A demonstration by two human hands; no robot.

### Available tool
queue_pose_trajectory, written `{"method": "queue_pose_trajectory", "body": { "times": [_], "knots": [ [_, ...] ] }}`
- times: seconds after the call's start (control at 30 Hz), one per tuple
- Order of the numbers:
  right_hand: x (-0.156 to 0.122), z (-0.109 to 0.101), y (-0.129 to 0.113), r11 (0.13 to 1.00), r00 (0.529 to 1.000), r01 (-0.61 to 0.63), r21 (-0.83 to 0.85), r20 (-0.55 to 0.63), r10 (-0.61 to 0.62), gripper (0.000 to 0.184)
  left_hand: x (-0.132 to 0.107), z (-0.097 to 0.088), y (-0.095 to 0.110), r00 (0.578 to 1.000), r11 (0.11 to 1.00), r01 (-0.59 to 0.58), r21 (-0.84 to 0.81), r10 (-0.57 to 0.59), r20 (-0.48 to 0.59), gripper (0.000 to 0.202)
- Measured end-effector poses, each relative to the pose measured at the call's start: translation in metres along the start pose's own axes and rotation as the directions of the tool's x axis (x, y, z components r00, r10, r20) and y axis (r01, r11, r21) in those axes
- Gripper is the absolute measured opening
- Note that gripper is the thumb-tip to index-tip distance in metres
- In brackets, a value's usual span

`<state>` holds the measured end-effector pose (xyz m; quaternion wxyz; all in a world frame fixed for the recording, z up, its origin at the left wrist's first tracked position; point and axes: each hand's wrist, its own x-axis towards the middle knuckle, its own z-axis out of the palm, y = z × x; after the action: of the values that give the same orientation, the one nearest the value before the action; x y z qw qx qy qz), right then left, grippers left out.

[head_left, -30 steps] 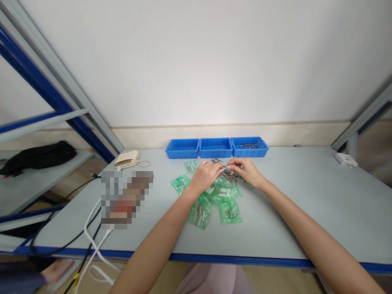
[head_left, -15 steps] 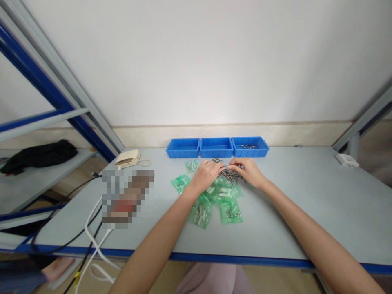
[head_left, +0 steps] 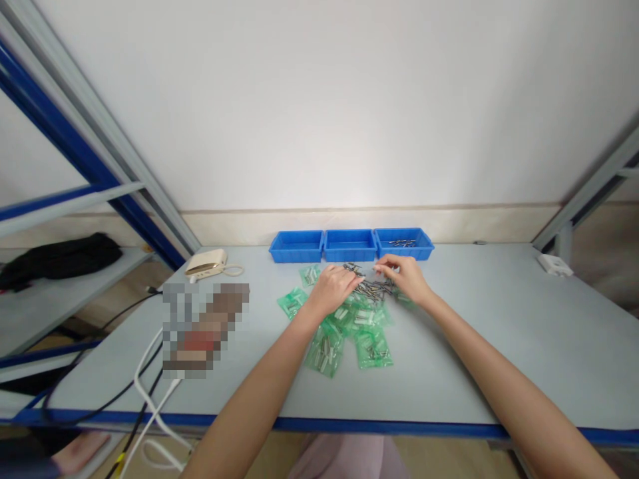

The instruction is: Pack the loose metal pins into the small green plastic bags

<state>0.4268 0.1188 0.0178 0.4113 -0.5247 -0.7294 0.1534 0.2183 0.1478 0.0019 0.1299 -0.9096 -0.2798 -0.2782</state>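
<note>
My left hand [head_left: 332,289] rests at the left side of a loose pile of small metal pins [head_left: 370,289], its fingertips at the pile. My right hand [head_left: 405,276] sits at the pile's far right edge, with thumb and fingers pinched close together near the pins. Whether either hand grips a pin is too small to tell. Several green translucent plastic bags holding metal parts lie under and around the pile, including one [head_left: 324,350] and another [head_left: 372,350] in front. Three blue plastic bins stand in a row behind: one [head_left: 296,247], one [head_left: 350,245], and one [head_left: 403,243] holding some pins.
On the pale grey table [head_left: 474,346], a cream device [head_left: 206,262] with a cord and a pixelated object [head_left: 204,330] lie left. White cables [head_left: 150,392] hang over the blue front edge. A white box [head_left: 554,265] sits far right.
My two hands have drawn slightly apart, with the right hand lifting back from the pile. The view has shifted a little and the bins appear slightly lower.
</note>
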Motion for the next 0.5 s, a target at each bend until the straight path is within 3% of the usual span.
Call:
{"method": "queue_pose_trajectory", "body": {
  "times": [0.07, 0.2, 0.33, 0.43, 0.5],
  "knots": [
    [0.009, -0.008, 0.011, 0.998, 0.989, -0.062, 0.016, -0.134, 0.063, 0.031, 0.0, 0.0, -0.002, 1.0, 1.0, 0.008, -0.007, -0.008, -0.016, 0.045],
    [0.029, -0.03, 0.04, 0.974, 0.912, -0.207, -0.093, -0.378, 0.158, 0.037, 0.0, 0.0, -0.005, 0.999, 1.0, 0.001, -0.007, -0.001, -0.041, 0.046],
    [0.034, -0.038, 0.055, 0.887, 0.893, -0.24, -0.395, -0.448, 0.042, 0.034, 0.0, 0.001, -0.005, 0.999, 1.0, -0.014, -0.002, 0.014, -0.045, 0.046],
    [0.026, -0.029, 0.045, 0.875, 0.911, -0.176, -0.452, -0.411, -0.029, 0.03, 0.0, 0.0, -0.005, 0.999, 1.0, -0.015, -0.006, 0.015, -0.042, 0.046],
    [0.017, -0.02, 0.03, 0.906, 0.974, -0.047, -0.42, -0.219, -0.051, 0.027, 0.0, 0.001, -0.005, 0.999, 1.0, -0.025, -0.002, 0.025, -0.029, 0.046]
  ]
}}
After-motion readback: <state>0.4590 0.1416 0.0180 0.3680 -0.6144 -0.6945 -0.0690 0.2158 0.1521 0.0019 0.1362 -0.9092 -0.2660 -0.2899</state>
